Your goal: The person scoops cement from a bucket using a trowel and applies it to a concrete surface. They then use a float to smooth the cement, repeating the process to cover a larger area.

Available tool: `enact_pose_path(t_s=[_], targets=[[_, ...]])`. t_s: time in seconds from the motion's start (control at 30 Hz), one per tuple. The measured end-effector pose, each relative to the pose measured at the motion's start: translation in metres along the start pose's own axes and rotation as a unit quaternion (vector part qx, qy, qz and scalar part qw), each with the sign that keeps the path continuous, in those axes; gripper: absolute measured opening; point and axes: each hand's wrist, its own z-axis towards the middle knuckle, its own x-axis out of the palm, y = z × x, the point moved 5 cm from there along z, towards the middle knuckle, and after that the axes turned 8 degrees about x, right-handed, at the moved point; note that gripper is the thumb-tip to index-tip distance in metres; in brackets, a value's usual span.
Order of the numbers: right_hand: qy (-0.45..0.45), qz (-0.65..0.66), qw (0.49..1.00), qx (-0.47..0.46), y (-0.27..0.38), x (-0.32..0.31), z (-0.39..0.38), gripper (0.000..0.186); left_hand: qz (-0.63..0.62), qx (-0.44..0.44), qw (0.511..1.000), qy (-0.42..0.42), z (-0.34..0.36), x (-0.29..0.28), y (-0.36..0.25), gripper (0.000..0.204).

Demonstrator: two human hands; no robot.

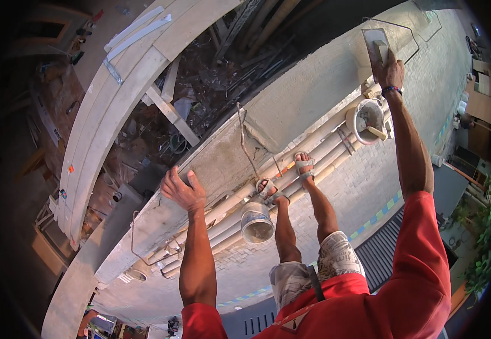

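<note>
Red shirt is seen up close – trowel is clamped in the right hand, held just past the far bucket, while the left hand is held by the ledge – fingers apart

Bright red blazing across the shirt, and here come the shorts, off-white with a busy dark print, then a wristband in dark blue and a flash of red! Plain grey on the trowel, cream on the pipes, and look at that pale grey tiled surface, brick-patterned, with a strip alternating blue and green!
</note>
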Motion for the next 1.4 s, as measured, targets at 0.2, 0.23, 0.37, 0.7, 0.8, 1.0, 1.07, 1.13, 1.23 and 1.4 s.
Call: enact_pose_path(t_s=[0.2,0.23,0.37,0.7,0.8,1.0,1.07,1.13,1.23,1.4], targets=[[0.084,0.161,0.971,-0.158,0.071,-0.042,-0.115,0.053,0.009,0.0,1.0,0.002,-0.002,0.001,0.004,0.052],[0.12,0.166,0.962,-0.182,0.094,-0.043,-0.147,0.055,0.015,-0.003,1.0,0.004,-0.003,-0.001,0.007,0.052],[0.212,0.151,0.928,-0.266,0.12,-0.013,-0.214,0.054,0.012,0.0,1.0,0.003,-0.002,0.001,0.003,0.053],[0.035,0.043,0.994,-0.09,0.005,0.02,-0.004,0.055,0.02,0.016,1.0,0.006,0.0,0.002,-0.001,0.051],[-0.013,-0.029,0.998,-0.052,-0.026,0.006,0.06,0.053,0.022,0.011,1.0,0.008,0.0,0.001,-0.002,0.051],[0.138,0.277,0.943,-0.119,-0.017,-0.022,0.052,0.051,0.028,-0.012,0.999,0.025,-0.005,-0.001,0.006,0.051],[0.273,0.317,0.907,-0.046,0.001,-0.025,0.064,0.049,0.029,-0.008,0.999,0.018,-0.006,-0.003,0.007,0.051],[0.344,0.343,0.873,0.035,0.007,-0.011,0.082,0.045,0.025,-0.006,1.0,0.015,-0.004,-0.002,0.007,0.051],[0.386,0.398,0.831,0.044,0.017,0.02,0.122,0.038,0.014,-0.01,1.0,0.021,-0.002,0.001,0.0,0.051],[0.482,0.288,0.827,-0.034,0.084,0.042,0.144,0.032,0.009,-0.011,1.0,0.017,-0.005,-0.001,0.004,0.05]])
